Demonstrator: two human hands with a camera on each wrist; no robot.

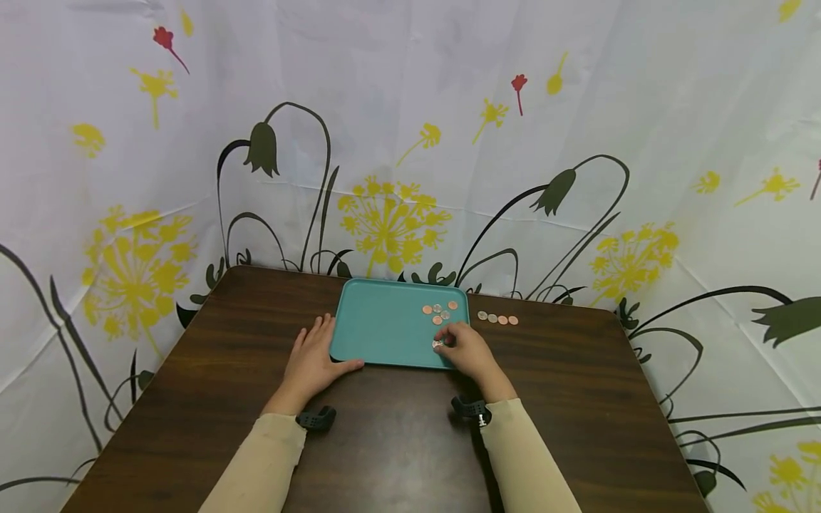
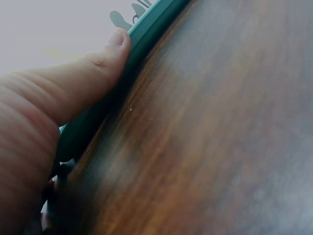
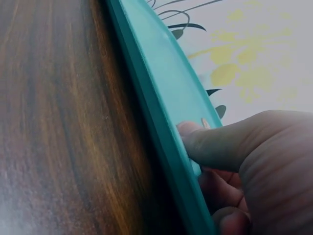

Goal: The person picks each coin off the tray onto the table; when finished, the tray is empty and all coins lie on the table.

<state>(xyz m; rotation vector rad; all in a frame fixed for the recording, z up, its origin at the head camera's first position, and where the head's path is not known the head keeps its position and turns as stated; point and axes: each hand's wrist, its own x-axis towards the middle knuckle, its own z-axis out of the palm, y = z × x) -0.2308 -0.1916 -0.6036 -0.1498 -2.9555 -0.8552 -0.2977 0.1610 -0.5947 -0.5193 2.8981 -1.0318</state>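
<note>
A teal tray (image 1: 378, 328) lies on the dark wooden table. My left hand (image 1: 312, 362) spreads along the tray's left side, fingers straight and thumb touching the near-left corner. In the left wrist view that thumb (image 2: 93, 78) lies against the tray's rim (image 2: 146, 27). Over the near-right part of the tray, my right hand (image 1: 471, 353) pinches a silver coin (image 1: 437, 344) between thumb and finger. Just beyond it on the tray sit several loose coins, among them a copper coin (image 1: 437, 320) and a silver coin (image 1: 445, 315). The right wrist view mostly hides the pinched coin behind the thumb (image 3: 210, 144).
Right of the tray, a short row of coins lies on the table, with a silver coin (image 1: 482, 315) at its left end and a copper coin (image 1: 513, 320) at its right. A flower-printed white curtain (image 1: 398, 142) hangs behind the table's far edge.
</note>
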